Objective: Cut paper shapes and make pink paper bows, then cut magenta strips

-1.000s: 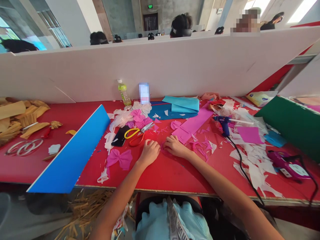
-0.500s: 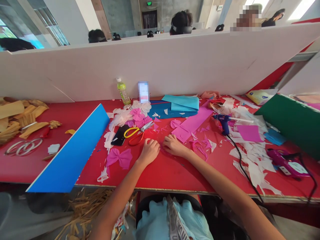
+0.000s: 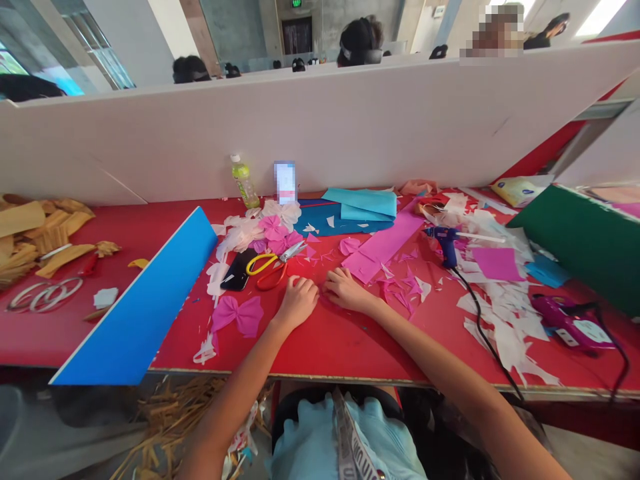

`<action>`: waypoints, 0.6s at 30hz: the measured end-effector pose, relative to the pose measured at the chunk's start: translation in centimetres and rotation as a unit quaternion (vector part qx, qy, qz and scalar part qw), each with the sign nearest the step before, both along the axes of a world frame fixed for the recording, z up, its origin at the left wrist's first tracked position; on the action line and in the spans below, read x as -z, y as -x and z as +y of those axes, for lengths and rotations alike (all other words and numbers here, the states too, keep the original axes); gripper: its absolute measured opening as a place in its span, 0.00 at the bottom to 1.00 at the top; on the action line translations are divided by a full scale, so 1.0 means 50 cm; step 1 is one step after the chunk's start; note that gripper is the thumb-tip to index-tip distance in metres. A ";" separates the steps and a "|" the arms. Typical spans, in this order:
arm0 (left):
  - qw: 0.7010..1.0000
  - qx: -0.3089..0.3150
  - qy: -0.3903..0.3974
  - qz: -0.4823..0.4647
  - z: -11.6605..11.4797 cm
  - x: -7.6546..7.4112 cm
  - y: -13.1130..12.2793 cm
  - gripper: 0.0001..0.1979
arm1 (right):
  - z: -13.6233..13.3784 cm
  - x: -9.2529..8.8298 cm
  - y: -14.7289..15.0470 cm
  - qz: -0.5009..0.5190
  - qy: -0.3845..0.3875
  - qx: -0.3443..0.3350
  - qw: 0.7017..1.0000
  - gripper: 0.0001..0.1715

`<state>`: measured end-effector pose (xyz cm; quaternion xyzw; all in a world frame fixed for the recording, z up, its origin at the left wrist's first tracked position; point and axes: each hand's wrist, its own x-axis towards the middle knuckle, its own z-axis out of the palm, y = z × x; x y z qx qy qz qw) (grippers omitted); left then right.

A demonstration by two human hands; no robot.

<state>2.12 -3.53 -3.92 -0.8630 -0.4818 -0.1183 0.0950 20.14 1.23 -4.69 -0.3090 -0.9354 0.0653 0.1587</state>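
Observation:
My left hand rests on the red table with its fingers curled down. Facing it across a small gap is my right hand, its fingers also bent inward. Anything under or between the fingers is hidden. Scissors with yellow and red handles lie just beyond my left hand, overlapping a black phone. A pink paper bow lies left of that hand. Behind my right hand are a magenta paper strip and a small pink petal.
A blue board stands on the left, a green board on the right. A glue gun with a black cord lies among white scraps, near a purple device. A bottle and folded teal paper lie toward the partition.
The view has shifted slightly. Both hands keep nearly the same place and pose, and the things on the table have not moved.

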 end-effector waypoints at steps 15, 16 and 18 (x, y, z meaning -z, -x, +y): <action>1.000 0.001 0.021 -0.015 -0.002 -0.005 0.001 0.07 | 0.019 0.001 -0.054 0.032 0.001 0.028 0.999 0.10; 1.000 0.002 0.021 -0.013 -0.002 -0.005 0.000 0.06 | 0.019 0.003 -0.049 0.035 -0.005 0.026 0.999 0.11; 1.000 0.005 0.022 -0.007 -0.002 -0.006 0.000 0.07 | 0.019 0.008 -0.039 0.034 -0.015 0.016 0.999 0.12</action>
